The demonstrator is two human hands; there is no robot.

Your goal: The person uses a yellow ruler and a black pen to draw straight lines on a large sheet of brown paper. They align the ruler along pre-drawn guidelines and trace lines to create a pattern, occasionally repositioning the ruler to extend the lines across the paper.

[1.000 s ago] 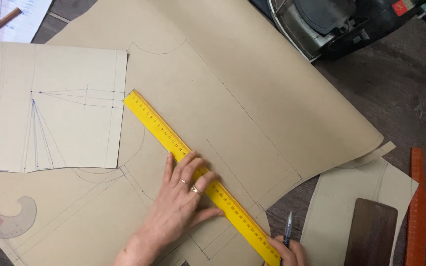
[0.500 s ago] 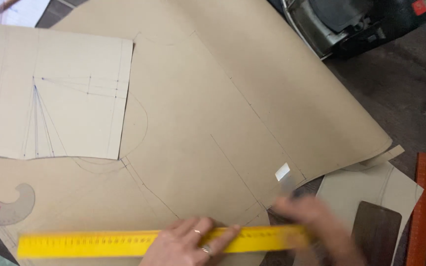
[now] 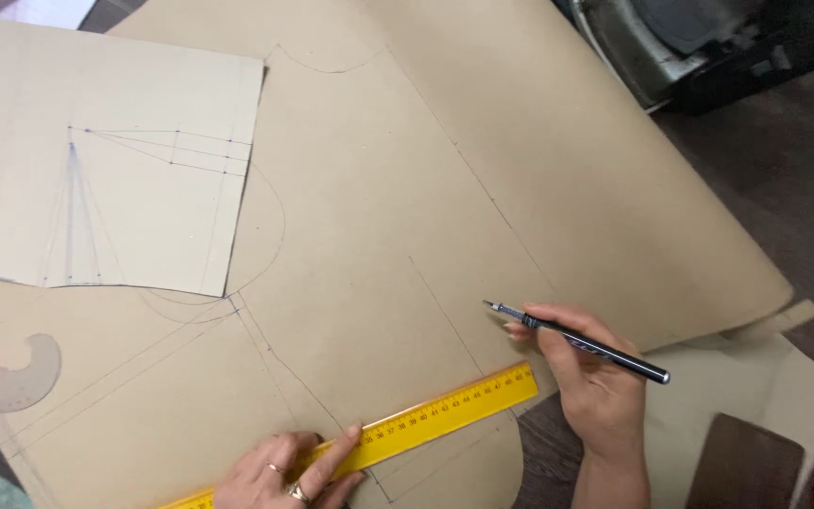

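two hands | left hand flat, pressing yellow ruler | right hand above it, gripping pencil

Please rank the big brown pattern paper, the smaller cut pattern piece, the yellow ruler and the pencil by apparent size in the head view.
1. Big brown pattern paper
2. Smaller cut pattern piece
3. Yellow ruler, partly out of frame
4. Pencil
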